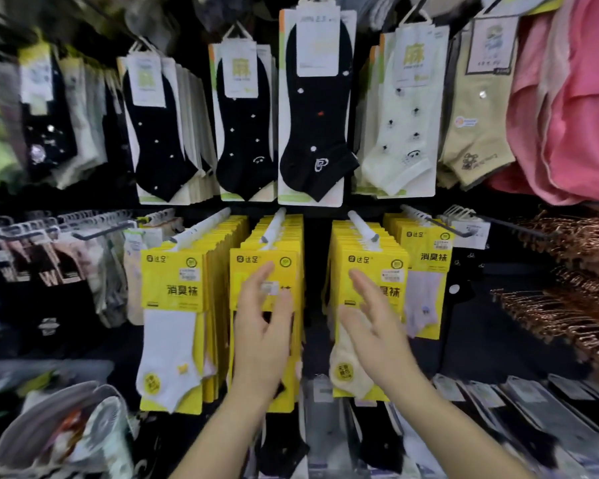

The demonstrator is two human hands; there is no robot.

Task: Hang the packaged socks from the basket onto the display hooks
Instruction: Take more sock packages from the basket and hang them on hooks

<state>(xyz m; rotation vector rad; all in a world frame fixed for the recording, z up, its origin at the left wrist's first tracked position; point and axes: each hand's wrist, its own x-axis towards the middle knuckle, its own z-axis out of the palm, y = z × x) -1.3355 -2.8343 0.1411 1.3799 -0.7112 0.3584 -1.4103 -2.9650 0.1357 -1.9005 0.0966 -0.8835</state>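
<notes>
Display hooks (274,224) carry upright yellow sock packs (265,267); hands (261,335) spread.

You are working with two bare hands and bare forearms; no sleeves, gloves, rings, watch or bracelets are showing anywhere below your fingers. Your left hand (261,335) is showing its back, with slim fingers and short, unpainted nails, though motion is blurring the tips. Your right hand (377,326) is showing its thumb side and part of the palm, its fingers likewise slender and blurred toward the ends. Behind each set of fingers, a narrow wrist is widening into a smooth forearm that is running off the bottom edge.
</notes>
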